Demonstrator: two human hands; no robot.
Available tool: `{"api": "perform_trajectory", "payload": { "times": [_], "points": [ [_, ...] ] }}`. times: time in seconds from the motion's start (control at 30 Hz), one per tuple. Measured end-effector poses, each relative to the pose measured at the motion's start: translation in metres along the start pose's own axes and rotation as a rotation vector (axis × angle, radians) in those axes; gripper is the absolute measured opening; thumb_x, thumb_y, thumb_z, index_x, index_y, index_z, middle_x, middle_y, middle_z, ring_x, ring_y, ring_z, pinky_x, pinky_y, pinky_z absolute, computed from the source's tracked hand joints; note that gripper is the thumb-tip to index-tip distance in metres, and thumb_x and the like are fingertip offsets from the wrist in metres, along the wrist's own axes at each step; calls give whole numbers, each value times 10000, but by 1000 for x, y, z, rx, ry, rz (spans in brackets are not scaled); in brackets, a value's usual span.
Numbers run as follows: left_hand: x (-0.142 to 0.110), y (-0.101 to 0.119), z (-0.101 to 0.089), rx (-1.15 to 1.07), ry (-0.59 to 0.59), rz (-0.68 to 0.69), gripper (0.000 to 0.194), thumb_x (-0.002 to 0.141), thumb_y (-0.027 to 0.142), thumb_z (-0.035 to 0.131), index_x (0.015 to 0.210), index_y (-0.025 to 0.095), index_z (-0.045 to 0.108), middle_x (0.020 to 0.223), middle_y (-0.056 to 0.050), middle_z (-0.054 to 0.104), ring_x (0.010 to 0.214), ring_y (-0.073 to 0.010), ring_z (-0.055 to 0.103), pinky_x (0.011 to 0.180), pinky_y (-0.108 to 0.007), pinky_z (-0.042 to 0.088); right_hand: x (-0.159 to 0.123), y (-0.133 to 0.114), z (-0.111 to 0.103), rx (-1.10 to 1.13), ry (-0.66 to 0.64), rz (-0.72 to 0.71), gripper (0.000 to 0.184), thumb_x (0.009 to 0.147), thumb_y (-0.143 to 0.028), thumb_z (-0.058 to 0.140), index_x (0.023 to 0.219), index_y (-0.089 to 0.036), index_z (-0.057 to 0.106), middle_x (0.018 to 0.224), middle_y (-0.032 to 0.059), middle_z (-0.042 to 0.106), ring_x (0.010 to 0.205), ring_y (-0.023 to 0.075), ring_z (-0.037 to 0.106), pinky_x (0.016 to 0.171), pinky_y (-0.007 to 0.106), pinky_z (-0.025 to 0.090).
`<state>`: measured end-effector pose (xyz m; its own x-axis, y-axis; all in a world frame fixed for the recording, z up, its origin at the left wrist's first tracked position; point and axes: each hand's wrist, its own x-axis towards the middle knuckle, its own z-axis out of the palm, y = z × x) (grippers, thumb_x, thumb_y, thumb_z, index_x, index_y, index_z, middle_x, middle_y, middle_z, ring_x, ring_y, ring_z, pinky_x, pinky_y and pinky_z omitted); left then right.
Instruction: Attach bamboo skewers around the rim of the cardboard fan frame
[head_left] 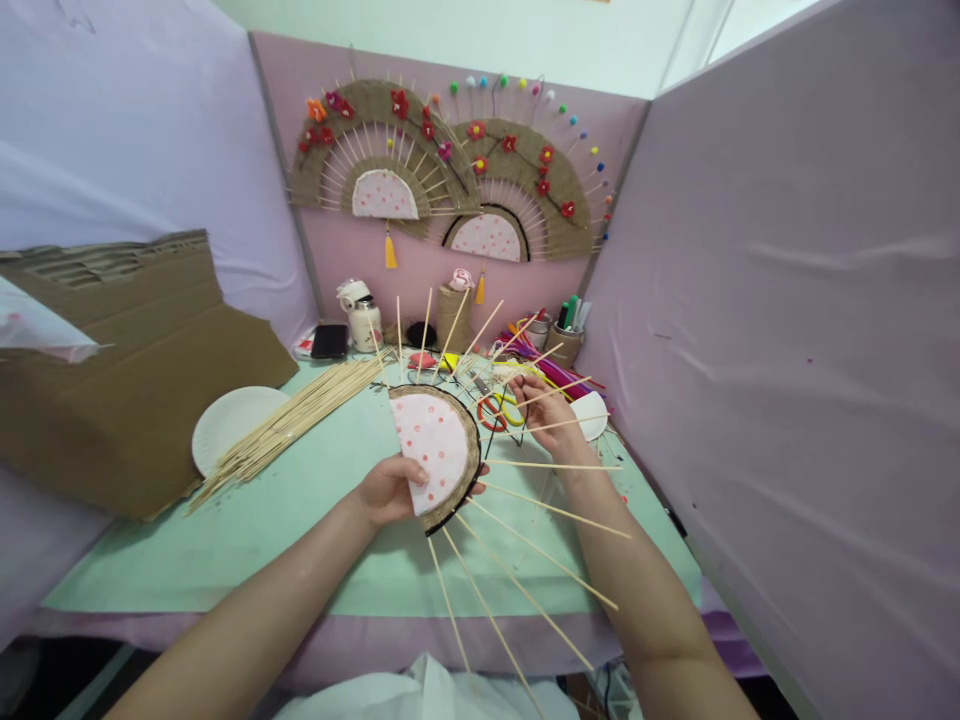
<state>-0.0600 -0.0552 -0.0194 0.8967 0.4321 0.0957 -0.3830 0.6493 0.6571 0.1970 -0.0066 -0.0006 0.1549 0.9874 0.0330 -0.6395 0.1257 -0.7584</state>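
Observation:
My left hand (392, 488) grips a half-round fan base (433, 445) near its lower end, thumb on the front and fingertips showing past the curved edge. The base has a white face with pink dots, a twine band and a black cord along its rim. Thin wooden sticks (555, 508) fan out from that rim. My right hand (546, 408) is to the right of the base, among the sticks, its fingers pinched on a black cord (495, 420) that runs toward the rim.
A bundle of sticks (300, 425) lies partly over a white paper plate (232, 425). Cardboard (120, 370) leans at left. Scissors (491, 412), pipe cleaners (532, 350), a twine spool (454, 315), a phone (329, 341) and a bottle (365, 322) are behind. Two decorated fans (525, 150) hang on the back panel.

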Motion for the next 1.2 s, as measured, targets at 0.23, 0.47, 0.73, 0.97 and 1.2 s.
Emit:
{"api": "perform_trajectory", "payload": {
  "times": [0.23, 0.47, 0.73, 0.97, 1.2],
  "points": [
    [-2, 5, 2, -4, 54, 44, 710, 660, 71, 449, 1367, 87, 382, 1244, -192, 576, 1140, -325, 546, 952, -463, 414, 20, 3, 15, -713, -119, -56, 68, 630, -203, 674, 667, -178, 623, 666, 7, 660, 693, 160, 636, 642, 256, 501],
    [-6, 21, 1, -45, 167, 223, 773, 654, 59, 434, 1413, 87, 294, 1225, -186, 592, 1098, -298, 581, 958, -457, 427, 32, -21, 31, -1688, -5, -337, 168, 777, -261, 555, 794, -161, 689, 782, 99, 692, 774, 205, 617, 710, 278, 416],
    [-12, 33, 2, -55, 248, 336, 799, 644, 63, 428, 1424, 65, 253, 1220, -190, 595, 1090, -293, 588, 933, -436, 468, 42, -8, 67, -1561, -85, -523, 262, 827, -303, 479, 865, -152, 690, 848, 75, 693, 770, 179, 595, 719, 270, 414],
    [-15, 36, 1, -56, 237, 372, 808, 636, 79, 440, 1423, 71, 256, 1239, -191, 582, 1120, -305, 566, 930, -446, 471, 39, -18, 73, -1732, -192, -286, 247, 734, -377, 639, 844, -166, 702, 880, 126, 693, 835, 239, 618, 745, 318, 413],
    [-14, 34, 0, -50, 219, 359, 798, 626, 80, 456, 1409, 88, 303, 1258, -190, 568, 1145, -322, 544, 938, -457, 457, 12, -16, 89, -959, -840, -135, 316, 822, -404, 566, 1077, -232, 643, 1135, 53, 637, 1033, 175, 574, 914, 316, 410]
  ]
}}
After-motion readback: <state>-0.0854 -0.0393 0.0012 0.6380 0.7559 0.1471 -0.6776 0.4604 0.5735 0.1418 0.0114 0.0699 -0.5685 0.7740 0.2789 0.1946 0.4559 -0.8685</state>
